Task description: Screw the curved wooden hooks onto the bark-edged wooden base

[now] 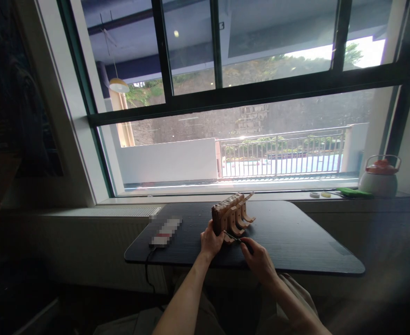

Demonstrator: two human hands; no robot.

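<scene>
A brown wooden block with a row of curved, hook-like wooden prongs (233, 215) stands tilted on the dark table, prongs toward the right. My left hand (212, 241) is closed around its near lower end. My right hand (260, 258) is closed on the dark handle of a slim tool (238, 239). The tool's thin shaft points left, and its tip is at the near end of the wooden piece, close to my left thumb. Whether that tip is a blade or a driver bit is too small to tell.
The dark table (295, 242) has rounded corners and stands against the window sill. A blurred-out device (166, 232) with a cable lies at its left. A white jug with a red lid (379, 179) and a green item (353, 191) sit on the sill at right.
</scene>
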